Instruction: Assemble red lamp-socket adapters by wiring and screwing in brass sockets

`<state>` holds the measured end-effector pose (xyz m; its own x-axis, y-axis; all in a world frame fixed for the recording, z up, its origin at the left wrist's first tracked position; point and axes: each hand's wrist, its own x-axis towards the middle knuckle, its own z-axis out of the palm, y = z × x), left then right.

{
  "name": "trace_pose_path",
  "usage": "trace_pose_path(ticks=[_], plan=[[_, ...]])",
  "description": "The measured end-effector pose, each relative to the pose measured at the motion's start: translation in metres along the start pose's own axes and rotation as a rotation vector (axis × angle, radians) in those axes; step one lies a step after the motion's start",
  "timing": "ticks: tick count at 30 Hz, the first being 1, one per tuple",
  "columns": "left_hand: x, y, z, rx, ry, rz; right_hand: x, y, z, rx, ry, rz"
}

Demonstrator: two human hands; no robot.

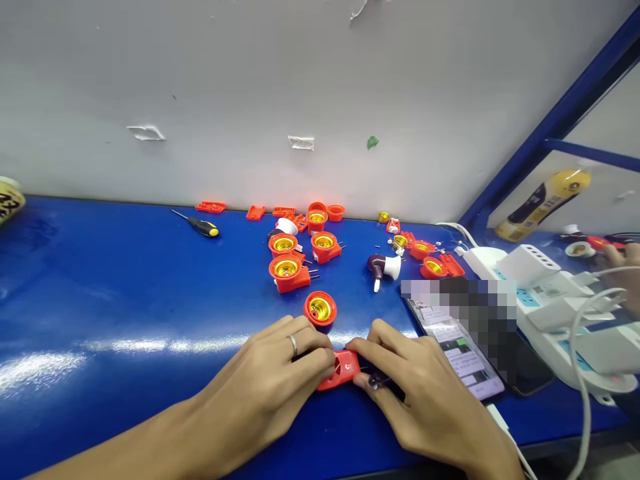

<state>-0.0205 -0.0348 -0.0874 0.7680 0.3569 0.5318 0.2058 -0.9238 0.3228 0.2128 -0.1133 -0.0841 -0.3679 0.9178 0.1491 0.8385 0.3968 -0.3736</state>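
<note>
The left hand (265, 380), a smooth metal ring (293, 345) on one finger, curls its fingers over one end of a red plastic lamp-holder shell (343, 371) and presses it against the right hand (420, 393). The right hand pinches the other end between fingers and thumb, and a small dark part with a shiny metal bit (377, 381) sits half hidden under those fingers. The shell lies low over the glossy blue surface (100, 300), near its front edge, and its exact contact with the surface is hidden.

Just ahead stands a round red lamp holder (320, 309) with a ribbed brass screw thread inside its cup. Farther on lies a loose cluster of similar holders, such as one with thin metal pins (289, 273), among flat red moulded plates (210, 207). A maroon-and-white plug-shaped piece (384, 269) lies on its side among them. A screwdriver (197, 224) with a black-and-yellow handle rests near the wall (250, 87), whose dull grey paint carries torn scraps of tape.

To the right, a phone (460, 350) lies flat, its glass partly blurred out, beside a white plastic power strip (545, 300) with looping white cable (583, 347). Beyond a blue frame (550, 127), another person's hand (623, 267) reaches near a small red piece (603, 243).
</note>
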Motion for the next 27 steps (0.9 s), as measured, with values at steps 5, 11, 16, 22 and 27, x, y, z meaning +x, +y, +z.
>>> trace_pose_path(ticks=[5, 11, 16, 22, 27], plan=[[0.0007, -0.0011, 0.0015, 0.0, -0.002, 0.005, -0.0013, 0.001, 0.0011, -0.033, 0.04, -0.019], [0.0031, -0.0006, 0.001, 0.034, 0.02, 0.028, -0.0033, 0.0036, 0.0013, 0.002, 0.116, -0.037], [0.0038, 0.0015, 0.0011, 0.044, -0.016, 0.017, -0.0038, 0.0028, 0.0009, 0.006, 0.079, -0.004], [0.004, 0.0016, 0.0, 0.04, -0.018, 0.009, -0.0036, 0.0016, 0.0026, -0.005, 0.064, 0.005], [0.0046, 0.002, -0.0001, 0.046, -0.001, 0.0, -0.0038, 0.0025, 0.0028, -0.003, 0.064, 0.01]])
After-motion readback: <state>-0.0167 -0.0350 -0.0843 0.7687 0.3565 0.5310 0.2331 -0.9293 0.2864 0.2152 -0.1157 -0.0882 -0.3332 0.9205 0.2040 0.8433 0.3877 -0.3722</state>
